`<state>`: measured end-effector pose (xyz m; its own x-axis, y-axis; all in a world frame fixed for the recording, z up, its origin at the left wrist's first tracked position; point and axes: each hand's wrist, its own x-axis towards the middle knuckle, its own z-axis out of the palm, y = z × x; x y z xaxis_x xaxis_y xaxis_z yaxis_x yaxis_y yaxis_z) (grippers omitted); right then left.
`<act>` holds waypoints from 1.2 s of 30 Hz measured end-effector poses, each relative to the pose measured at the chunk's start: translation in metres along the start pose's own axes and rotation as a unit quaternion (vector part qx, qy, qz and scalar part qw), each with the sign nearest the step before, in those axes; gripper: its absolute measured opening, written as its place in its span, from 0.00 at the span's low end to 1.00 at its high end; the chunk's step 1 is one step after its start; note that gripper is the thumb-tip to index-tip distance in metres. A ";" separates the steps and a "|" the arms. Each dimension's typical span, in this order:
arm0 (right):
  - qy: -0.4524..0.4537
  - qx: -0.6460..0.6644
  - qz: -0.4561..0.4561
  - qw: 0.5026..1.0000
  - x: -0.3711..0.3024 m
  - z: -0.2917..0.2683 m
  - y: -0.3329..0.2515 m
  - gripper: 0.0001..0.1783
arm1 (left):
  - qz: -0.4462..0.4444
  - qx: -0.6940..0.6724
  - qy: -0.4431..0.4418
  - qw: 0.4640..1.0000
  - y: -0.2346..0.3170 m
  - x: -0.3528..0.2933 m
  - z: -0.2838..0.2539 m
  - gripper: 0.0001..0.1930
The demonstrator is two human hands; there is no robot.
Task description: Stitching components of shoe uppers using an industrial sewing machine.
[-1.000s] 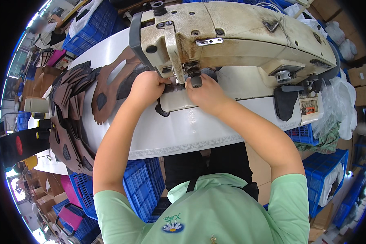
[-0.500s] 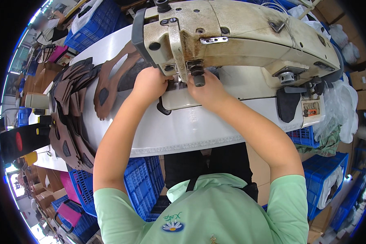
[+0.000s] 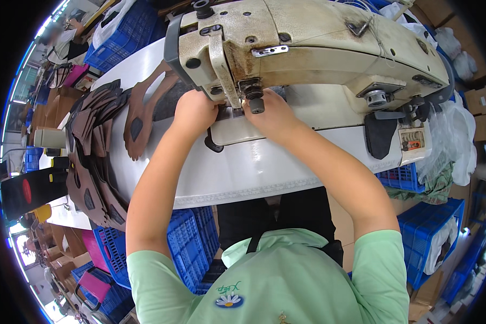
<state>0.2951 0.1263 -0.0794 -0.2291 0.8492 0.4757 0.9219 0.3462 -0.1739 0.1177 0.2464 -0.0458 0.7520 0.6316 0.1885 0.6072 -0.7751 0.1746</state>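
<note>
At the sewing machine's (image 3: 318, 65) needle area, both my hands lie on the machine bed. My left hand (image 3: 196, 112) is closed just left of the needle, at the edge of a brown leather piece (image 3: 137, 110) with a dark backing that spreads leftward over the table. My right hand (image 3: 271, 113) is curled right of the needle, behind the dark presser knob (image 3: 257, 105). Its fingertips are hidden by the machine head, so what they grip does not show. A bit of dark material (image 3: 278, 93) shows beyond that hand.
A heap of brown cut leather pieces (image 3: 94, 135) covers the table's left end. At the right end hangs a dark flap (image 3: 377, 136) beside a bobbin winder. Blue crates (image 3: 186, 243) stand below the table, with another crate (image 3: 429, 237) at right.
The whole view has shifted a little, so the machine sits slightly further left. Both hands keep close to the needle, with only a very small movement.
</note>
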 end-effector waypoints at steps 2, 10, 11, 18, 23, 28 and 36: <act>0.035 0.056 0.024 0.998 0.002 0.000 -0.006 0.09 | 0.029 0.003 0.016 0.999 -0.005 -0.002 0.002 0.08; 0.086 0.108 0.055 0.989 -0.002 0.005 -0.003 0.11 | 0.024 0.016 0.006 1.000 -0.007 -0.003 0.004 0.08; 0.088 0.105 0.045 0.990 -0.001 0.004 -0.003 0.11 | 0.015 0.021 0.001 1.000 -0.006 -0.003 0.003 0.08; 0.060 0.148 0.085 0.983 0.000 0.001 -0.003 0.10 | 0.051 -0.005 0.024 0.998 -0.009 -0.002 0.006 0.07; 0.054 0.137 0.083 0.986 0.003 -0.003 -0.007 0.11 | 0.020 0.010 0.014 1.000 -0.013 -0.003 0.008 0.07; 0.051 0.158 0.091 0.982 0.002 -0.003 -0.005 0.11 | 0.024 0.003 0.020 1.000 -0.007 -0.002 0.005 0.07; 0.071 0.186 0.088 0.976 0.005 -0.003 -0.008 0.10 | 0.025 0.003 0.014 1.000 -0.012 -0.004 0.005 0.08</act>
<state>0.2876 0.1265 -0.0731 -0.0070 0.8542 0.5199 0.7604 0.3422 -0.5520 0.1084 0.2528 -0.0533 0.7745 0.5915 0.2242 0.5702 -0.8063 0.1574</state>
